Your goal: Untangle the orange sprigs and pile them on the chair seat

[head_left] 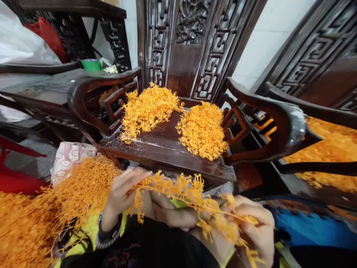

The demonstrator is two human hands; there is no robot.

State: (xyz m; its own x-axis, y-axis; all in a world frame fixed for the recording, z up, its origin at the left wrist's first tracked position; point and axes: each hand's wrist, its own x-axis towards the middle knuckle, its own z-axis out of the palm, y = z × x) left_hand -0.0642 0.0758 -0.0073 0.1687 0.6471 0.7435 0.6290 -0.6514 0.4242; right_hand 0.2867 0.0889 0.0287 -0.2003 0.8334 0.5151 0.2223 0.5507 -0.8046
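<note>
A strand of orange artificial flower pieces [178, 188] stretches between my two hands above my lap. My left hand [121, 195], with a coiled band at the wrist, is closed around its left end. At the other end, my right hand [258, 225] pinches the strand, and some small pieces dangle below the fingers. Right fingertips are partly hidden by the orange pieces. Just ahead, on a dark wooden chair seat [161, 139], lie a left pile of orange flower pieces [153, 106] and a right pile [203, 130].
A large heap of thin orange stems [80, 186] fills the lower left, beside a white patterned bag [67, 158]. Chair armrests [97, 83] flank the seat. More orange pieces [331, 149] lie on the right-hand chair. A green container [91, 64] stands on the side table.
</note>
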